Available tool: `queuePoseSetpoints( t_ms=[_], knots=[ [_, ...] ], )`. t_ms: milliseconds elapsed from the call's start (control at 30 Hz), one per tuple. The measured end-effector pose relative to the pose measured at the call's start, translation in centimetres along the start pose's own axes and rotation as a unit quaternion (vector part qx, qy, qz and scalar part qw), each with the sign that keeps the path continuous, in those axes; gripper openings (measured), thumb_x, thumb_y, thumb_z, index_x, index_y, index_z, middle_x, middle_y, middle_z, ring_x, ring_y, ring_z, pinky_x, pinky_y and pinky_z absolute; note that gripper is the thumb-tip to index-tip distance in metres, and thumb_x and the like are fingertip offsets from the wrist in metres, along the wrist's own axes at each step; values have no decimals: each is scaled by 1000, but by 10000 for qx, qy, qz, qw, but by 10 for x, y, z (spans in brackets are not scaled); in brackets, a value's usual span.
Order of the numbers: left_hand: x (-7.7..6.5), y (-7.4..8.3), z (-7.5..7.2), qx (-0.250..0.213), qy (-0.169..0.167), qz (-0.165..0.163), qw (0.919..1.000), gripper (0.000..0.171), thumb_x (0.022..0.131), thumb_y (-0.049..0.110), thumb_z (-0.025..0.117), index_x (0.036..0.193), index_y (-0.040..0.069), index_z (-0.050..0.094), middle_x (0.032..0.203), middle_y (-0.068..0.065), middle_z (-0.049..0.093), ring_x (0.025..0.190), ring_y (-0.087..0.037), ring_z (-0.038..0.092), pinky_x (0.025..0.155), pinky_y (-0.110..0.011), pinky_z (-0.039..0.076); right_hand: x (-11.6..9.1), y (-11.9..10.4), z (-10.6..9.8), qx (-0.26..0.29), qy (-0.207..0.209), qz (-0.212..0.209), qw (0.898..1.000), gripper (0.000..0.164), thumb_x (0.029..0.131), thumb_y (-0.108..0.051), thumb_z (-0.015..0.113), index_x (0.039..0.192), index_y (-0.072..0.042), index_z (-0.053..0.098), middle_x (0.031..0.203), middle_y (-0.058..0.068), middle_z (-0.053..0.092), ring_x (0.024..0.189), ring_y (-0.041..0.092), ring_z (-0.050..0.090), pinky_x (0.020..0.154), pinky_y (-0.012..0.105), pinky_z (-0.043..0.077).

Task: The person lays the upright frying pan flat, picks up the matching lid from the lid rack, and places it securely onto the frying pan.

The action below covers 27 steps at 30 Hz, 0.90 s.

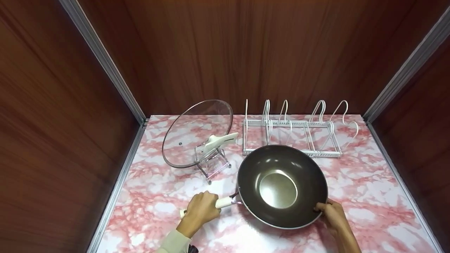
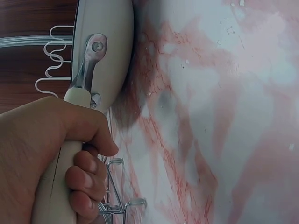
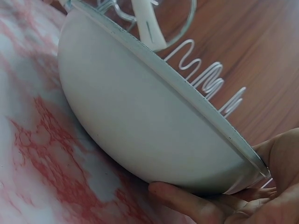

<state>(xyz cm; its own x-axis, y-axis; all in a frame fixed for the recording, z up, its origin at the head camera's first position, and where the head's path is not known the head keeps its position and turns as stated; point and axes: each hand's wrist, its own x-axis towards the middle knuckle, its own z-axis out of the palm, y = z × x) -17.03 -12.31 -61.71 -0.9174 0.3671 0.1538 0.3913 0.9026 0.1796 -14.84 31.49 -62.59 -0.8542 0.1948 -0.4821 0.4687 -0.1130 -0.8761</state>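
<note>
A deep wok (image 1: 277, 186) with a dark inside and a cream outside is held close over the table, its open side up. My left hand (image 1: 202, 207) grips its cream handle (image 1: 224, 202); in the left wrist view the fingers curl round that handle (image 2: 56, 186). On the far side of the wok my right hand (image 1: 332, 214) pinches the rim, thumb over the inside. The right wrist view has the fingers (image 3: 187, 200) spread beneath the wok's pale outer wall (image 3: 131, 102).
A glass lid (image 1: 190, 133) with a cream knob leans in a small clear stand (image 1: 214, 165) at the left. Behind the wok stands a white wire rack (image 1: 291, 123) with several upright loops. The table (image 1: 147, 196) has a red-and-white marbled top, with wood-grain walls (image 1: 225, 52) around it.
</note>
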Motion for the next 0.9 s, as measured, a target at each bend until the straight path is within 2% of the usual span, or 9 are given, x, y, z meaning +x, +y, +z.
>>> queuePoseSetpoints(
  t_ms=[300, 533, 700, 900],
  knots=[
    [1, 2, -4, -80, -104, 25, 9999, 30, 68, 16, 80, 62, 18, 50, 56, 6, 45, 50, -12, 39, 47, -33, 38, 2, 3, -3, -162, -57, -17, 9999, 66, 87, 8, 55, 149, 20, 38, 92, 7, 71, 81, 16, 74, 76, 28, 64],
    [0, 3, -4, 166, 93, 92, 9998, 32, 66, 20, 83, 60, 19, 51, 56, 3, 52, 49, -18, 49, 48, -38, 42, 2, 5, -3, -356, -82, -75, 9993, 62, 88, 7, 56, 147, 20, 41, 91, 7, 72, 81, 15, 73, 75, 27, 63],
    [0, 3, -4, 196, 182, 115, 9996, 33, 66, 19, 82, 60, 20, 50, 55, 4, 51, 48, -18, 48, 47, -38, 40, 1, 5, -4, -464, -153, -148, 9987, 64, 89, 6, 55, 148, 22, 39, 92, 7, 73, 82, 15, 74, 76, 26, 63],
    [1, 5, -6, 181, 20, 64, 9998, 30, 67, 19, 81, 62, 19, 52, 56, 3, 51, 49, -18, 47, 48, -38, 39, 3, 6, -5, -558, -170, -153, 9982, 63, 90, 4, 55, 149, 22, 38, 96, 7, 75, 85, 15, 74, 77, 26, 63]
  ],
)
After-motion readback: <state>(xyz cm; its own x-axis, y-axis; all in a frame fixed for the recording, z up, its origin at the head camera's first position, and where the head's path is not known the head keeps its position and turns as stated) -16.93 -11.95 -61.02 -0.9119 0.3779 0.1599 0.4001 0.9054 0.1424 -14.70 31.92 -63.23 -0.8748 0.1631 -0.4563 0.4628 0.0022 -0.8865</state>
